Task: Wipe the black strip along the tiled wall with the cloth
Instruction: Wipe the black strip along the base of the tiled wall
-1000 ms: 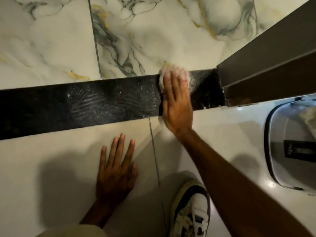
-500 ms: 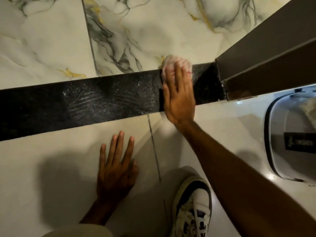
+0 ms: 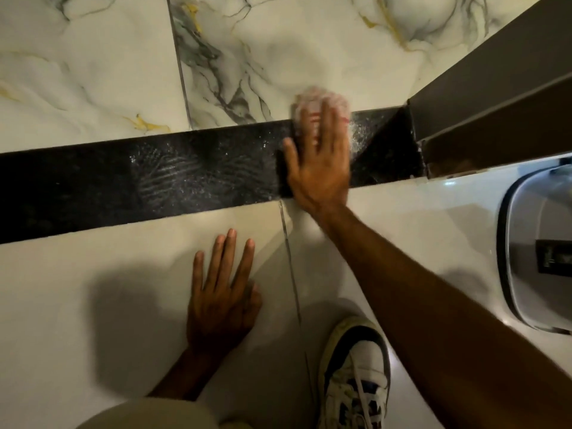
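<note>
Black strip [image 3: 185,178] ran left to right between the pale floor tiles [image 3: 77,305] and the marbled wall tiles [image 3: 93,72], ending at right against a dark brown panel [image 3: 495,97].

Nearest the camera: a beige-clad knee [image 3: 148,413] at the bottom edge and a white-and-black laced shoe [image 3: 356,376] planted on the floor.

Left hand [image 3: 221,301] lay palm down on the floor tile, fingers [image 3: 229,252] extended and slightly spread, holding nothing, tips short of the strip. Its shadow fell to the left. A grout line [image 3: 291,274] ran just right of it.

Right hand [image 3: 318,159] reached forward on an outstretched bare forearm [image 3: 433,305], palm flat over the right part of the strip, fingers straight and close together, pressing a whitish cloth [image 3: 322,97] against the surface. Cloth showed above the fingertips, bunched, overlapping the strip's upper edge onto the marbled tile; faint red marking visible on it. Hand and cloth were motion-blurred.

Strip surface left of the hand showed greyish ribbed smears [image 3: 164,178] and pale specks; a whitish patch [image 3: 359,137] sat just right of the hand.

Far right: a grey rounded bin with a dark rim [image 3: 507,258], partly cut off by the frame.
</note>
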Tool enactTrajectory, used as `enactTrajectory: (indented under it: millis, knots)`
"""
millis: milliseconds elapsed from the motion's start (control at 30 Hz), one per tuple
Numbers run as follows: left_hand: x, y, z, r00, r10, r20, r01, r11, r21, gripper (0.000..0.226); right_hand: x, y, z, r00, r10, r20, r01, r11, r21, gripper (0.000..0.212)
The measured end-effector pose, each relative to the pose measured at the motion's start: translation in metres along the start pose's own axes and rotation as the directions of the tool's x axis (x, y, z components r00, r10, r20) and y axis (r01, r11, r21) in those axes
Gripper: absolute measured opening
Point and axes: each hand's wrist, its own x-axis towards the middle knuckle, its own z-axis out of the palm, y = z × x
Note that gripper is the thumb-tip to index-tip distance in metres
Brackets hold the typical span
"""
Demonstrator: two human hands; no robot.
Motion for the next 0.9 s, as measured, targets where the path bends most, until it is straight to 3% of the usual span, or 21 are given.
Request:
enactTrajectory:
  millis: [67,133,233,300,367,433,467,533,633,700,800,900]
  knots:
    - [0.000,0.000,-0.001,1.000,0.003,0.007,-0.003,1.000,0.002,0.073,-0.035,-0.008,0.001,0.974,-0.220,0.047,0.219,0.975,0.020,0.074]
    - [0.001,0.000,-0.004,1.000,0.004,0.022,-0.004,1.000,0.001,0.074,-0.082,0.006,-0.005,0.960,-0.272,0.073,0.269,0.962,0.049,0.066]
    - [0.001,0.001,-0.003,1.000,-0.007,0.030,0.007,1.000,0.000,0.073,-0.123,0.039,-0.017,0.983,-0.173,0.066,0.174,0.985,-0.004,0.058]
    - [0.000,0.000,0.000,1.000,-0.001,0.017,0.001,1.000,0.010,0.073,-0.114,0.043,-0.015,0.997,-0.080,-0.019,0.079,0.995,-0.065,0.054]
    - [0.000,-0.002,0.004,1.000,0.000,-0.004,0.000,1.000,0.014,0.074,-0.084,0.025,-0.010,0.992,0.036,-0.117,-0.046,0.996,-0.080,0.054]
    - [-0.002,-0.002,0.006,0.999,-0.039,-0.032,0.040,0.999,0.028,0.073,-0.050,-0.006,0.000,0.986,0.127,-0.111,-0.127,0.992,0.003,0.059]
    - [-0.002,-0.001,0.007,0.996,-0.071,-0.049,0.072,0.997,0.026,0.073,-0.033,-0.024,0.005,0.990,0.110,-0.089,-0.106,0.993,0.049,0.061]
    - [-0.002,-0.001,0.008,0.987,-0.141,-0.072,0.143,0.990,0.019,0.072,-0.018,-0.055,0.014,0.997,-0.077,-0.015,0.078,0.994,0.074,0.064]
    - [-0.002,-0.002,0.005,0.961,-0.260,-0.091,0.262,0.965,0.017,0.071,-0.044,-0.068,0.018,0.917,-0.393,0.063,0.389,0.918,0.073,0.063]
    - [-0.005,-0.005,0.002,0.943,-0.317,-0.097,0.321,0.947,0.023,0.071,-0.081,-0.050,0.011,0.871,-0.485,0.080,0.478,0.873,0.096,0.059]
    - [-0.018,-0.015,-0.004,0.943,-0.320,-0.087,0.321,0.947,-0.001,0.071,-0.109,-0.010,-0.002,0.866,-0.488,0.109,0.484,0.873,0.064,0.059]
    - [-0.030,-0.032,-0.006,0.940,-0.335,-0.065,0.335,0.942,-0.011,0.072,-0.085,-0.011,0.000,0.950,-0.309,0.055,0.310,0.951,-0.007,0.058]
